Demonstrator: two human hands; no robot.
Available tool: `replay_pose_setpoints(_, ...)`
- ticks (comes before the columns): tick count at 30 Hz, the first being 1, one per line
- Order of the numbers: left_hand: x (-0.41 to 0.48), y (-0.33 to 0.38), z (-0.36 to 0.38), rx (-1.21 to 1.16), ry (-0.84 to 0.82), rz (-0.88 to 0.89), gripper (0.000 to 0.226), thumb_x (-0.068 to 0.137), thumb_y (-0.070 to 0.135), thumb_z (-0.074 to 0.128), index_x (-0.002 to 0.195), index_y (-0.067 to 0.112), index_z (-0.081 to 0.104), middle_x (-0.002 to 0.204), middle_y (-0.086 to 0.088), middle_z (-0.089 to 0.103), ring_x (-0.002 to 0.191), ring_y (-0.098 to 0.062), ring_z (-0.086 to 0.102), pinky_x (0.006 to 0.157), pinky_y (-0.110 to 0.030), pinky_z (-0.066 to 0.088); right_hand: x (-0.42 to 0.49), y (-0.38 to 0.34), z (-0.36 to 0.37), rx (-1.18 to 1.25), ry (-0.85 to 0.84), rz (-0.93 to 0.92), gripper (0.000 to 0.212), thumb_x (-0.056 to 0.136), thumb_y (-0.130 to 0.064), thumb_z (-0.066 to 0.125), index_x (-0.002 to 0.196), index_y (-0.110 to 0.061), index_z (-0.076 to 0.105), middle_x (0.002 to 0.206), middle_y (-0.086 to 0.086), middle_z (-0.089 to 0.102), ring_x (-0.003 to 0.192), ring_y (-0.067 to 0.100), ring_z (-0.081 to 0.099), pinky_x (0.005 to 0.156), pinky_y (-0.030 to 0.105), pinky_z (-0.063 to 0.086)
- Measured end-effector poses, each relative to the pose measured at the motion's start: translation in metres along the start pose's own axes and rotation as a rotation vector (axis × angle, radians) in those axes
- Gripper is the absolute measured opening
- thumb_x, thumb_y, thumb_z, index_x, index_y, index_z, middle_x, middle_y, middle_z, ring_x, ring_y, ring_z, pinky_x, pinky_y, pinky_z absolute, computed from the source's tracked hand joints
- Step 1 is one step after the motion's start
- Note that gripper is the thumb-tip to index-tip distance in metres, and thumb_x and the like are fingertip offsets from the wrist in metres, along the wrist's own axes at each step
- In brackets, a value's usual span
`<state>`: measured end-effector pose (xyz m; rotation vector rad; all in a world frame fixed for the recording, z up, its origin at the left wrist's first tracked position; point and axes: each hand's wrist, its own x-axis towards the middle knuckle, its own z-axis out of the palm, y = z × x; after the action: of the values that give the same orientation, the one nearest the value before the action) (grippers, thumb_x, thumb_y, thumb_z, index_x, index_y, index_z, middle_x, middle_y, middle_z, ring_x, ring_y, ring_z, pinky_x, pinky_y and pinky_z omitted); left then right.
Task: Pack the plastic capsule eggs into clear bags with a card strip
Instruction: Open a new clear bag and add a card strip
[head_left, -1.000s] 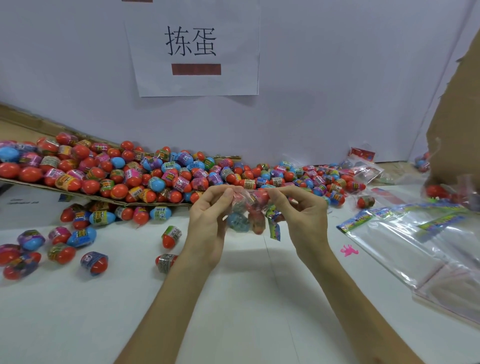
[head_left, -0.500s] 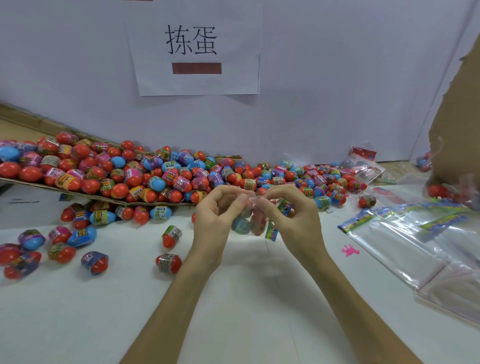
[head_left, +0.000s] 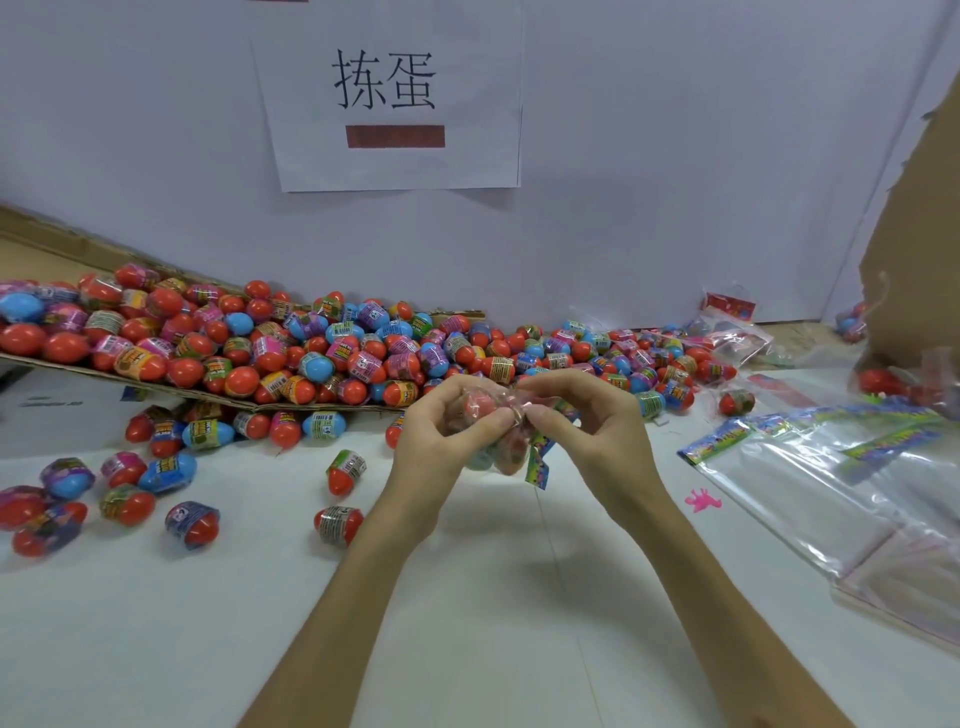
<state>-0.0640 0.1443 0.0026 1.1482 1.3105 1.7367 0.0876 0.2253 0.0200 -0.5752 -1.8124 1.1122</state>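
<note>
Between my hands, above the white table, hangs a small clear bag (head_left: 506, 447) with several capsule eggs inside and a bright card strip (head_left: 537, 461) sticking out at its lower right. My left hand (head_left: 441, 441) pinches the bag's gathered top from the left. From the right, my right hand (head_left: 587, 431) pinches the same bunched plastic, fingertips meeting in the middle. A big heap of red, blue and purple capsule eggs (head_left: 291, 353) lies behind on a cardboard sheet (head_left: 62, 366). A stack of clear bags with card strips (head_left: 831, 467) lies flat at the right.
Loose eggs (head_left: 124, 499) are scattered on the table at the left, and two eggs (head_left: 340, 499) lie just left of my left forearm. A small pink figure (head_left: 701, 500) lies right of my right wrist. A cardboard wall (head_left: 914, 249) stands at the far right. A paper sign hangs on the back wall.
My hands have drawn closer together and lowered slightly, bunching the top of the bag between the fingertips. The eggs inside now sit tighter against my palms.
</note>
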Motion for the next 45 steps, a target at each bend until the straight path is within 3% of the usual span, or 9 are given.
replay_pose_setpoints(10, -0.001, 0.000, -0.001, 0.065, -0.047, 0.007, 0.022, 0.088, 0.010, 0.080, 0.104, 0.023, 0.072, 0.101, -0.004, 0.076, 0.099, -0.024, 0.073, 0.077, -0.028, 0.061, 0.003, 0.004, -0.005, -0.007, 0.040, 0.087, 0.025, 0.090, -0.003, 0.072, 0.081, -0.027, 0.075, 0.083, -0.009, 0.074, 0.088, 0.012, 0.070, 0.079, 0.027, 0.059)
replay_pose_setpoints(18, -0.002, 0.001, -0.002, 0.044, -0.024, 0.029, 0.023, 0.080, 0.025, 0.078, 0.102, 0.023, 0.072, 0.099, -0.004, 0.077, 0.095, -0.023, 0.075, 0.076, -0.028, 0.060, 0.000, 0.005, 0.003, -0.112, 0.100, -0.032, 0.022, 0.094, -0.008, 0.070, 0.087, -0.029, 0.070, 0.085, -0.015, 0.070, 0.088, 0.007, 0.067, 0.074, 0.019, 0.056)
replay_pose_setpoints(25, -0.001, -0.002, 0.001, 0.063, 0.023, 0.046, 0.017, 0.079, 0.025, 0.076, 0.096, 0.023, 0.072, 0.090, 0.001, 0.076, 0.086, -0.014, 0.073, 0.073, -0.026, 0.060, -0.005, 0.005, 0.012, -0.121, 0.122, -0.071, 0.017, 0.098, -0.004, 0.063, 0.092, -0.019, 0.066, 0.088, -0.008, 0.067, 0.086, 0.008, 0.065, 0.068, 0.018, 0.055)
replay_pose_setpoints(29, 0.000, -0.006, 0.000, 0.106, 0.089, 0.044, 0.017, 0.077, 0.025, 0.077, 0.092, 0.018, 0.072, 0.086, 0.001, 0.075, 0.083, -0.014, 0.072, 0.070, -0.027, 0.060, -0.004, 0.008, 0.011, -0.063, 0.005, 0.003, 0.006, 0.097, -0.021, 0.062, 0.095, -0.017, 0.067, 0.091, -0.006, 0.068, 0.093, 0.014, 0.066, 0.076, 0.028, 0.058)
replay_pose_setpoints(31, 0.000, -0.007, 0.000, 0.121, 0.082, 0.050, 0.013, 0.081, 0.021, 0.079, 0.092, 0.017, 0.072, 0.086, -0.002, 0.075, 0.083, -0.018, 0.073, 0.073, -0.034, 0.063, -0.005, 0.008, 0.010, -0.071, -0.015, -0.006, 0.013, 0.091, -0.029, 0.070, 0.098, -0.018, 0.067, 0.093, -0.011, 0.067, 0.094, 0.015, 0.066, 0.076, 0.029, 0.059)
replay_pose_setpoints(34, -0.001, -0.007, 0.000, 0.126, 0.050, 0.059, 0.011, 0.082, 0.020, 0.079, 0.092, 0.020, 0.073, 0.089, -0.003, 0.075, 0.087, -0.024, 0.074, 0.077, -0.040, 0.064, -0.004, 0.007, 0.009, -0.128, 0.017, -0.031, 0.008, 0.090, -0.018, 0.076, 0.093, -0.024, 0.071, 0.088, -0.013, 0.069, 0.089, 0.013, 0.067, 0.074, 0.025, 0.058)
replay_pose_setpoints(39, -0.001, -0.004, 0.001, 0.105, -0.018, 0.048, 0.012, 0.079, 0.021, 0.076, 0.091, 0.023, 0.075, 0.089, -0.002, 0.075, 0.088, -0.025, 0.073, 0.077, -0.034, 0.062, -0.001, 0.006, 0.006, -0.047, 0.051, 0.087, 0.013, 0.090, -0.009, 0.073, 0.083, -0.020, 0.072, 0.081, -0.004, 0.070, 0.080, 0.009, 0.066, 0.072, 0.024, 0.058)
replay_pose_setpoints(42, -0.001, -0.005, 0.000, 0.136, -0.033, 0.053, 0.013, 0.081, 0.020, 0.075, 0.093, 0.025, 0.074, 0.091, -0.005, 0.074, 0.090, -0.031, 0.071, 0.079, -0.043, 0.062, 0.000, 0.007, 0.007, -0.048, 0.052, 0.129, 0.014, 0.093, -0.006, 0.069, 0.086, -0.017, 0.072, 0.084, 0.000, 0.069, 0.081, 0.008, 0.065, 0.073, 0.023, 0.057)
replay_pose_setpoints(45, 0.000, -0.006, -0.001, 0.184, -0.034, 0.062, 0.014, 0.082, 0.020, 0.074, 0.095, 0.025, 0.074, 0.090, -0.002, 0.074, 0.089, -0.027, 0.071, 0.078, -0.042, 0.062, 0.000, 0.007, 0.007, -0.062, 0.023, 0.154, 0.013, 0.096, -0.006, 0.065, 0.090, -0.016, 0.071, 0.088, 0.000, 0.069, 0.088, 0.013, 0.066, 0.076, 0.026, 0.057)
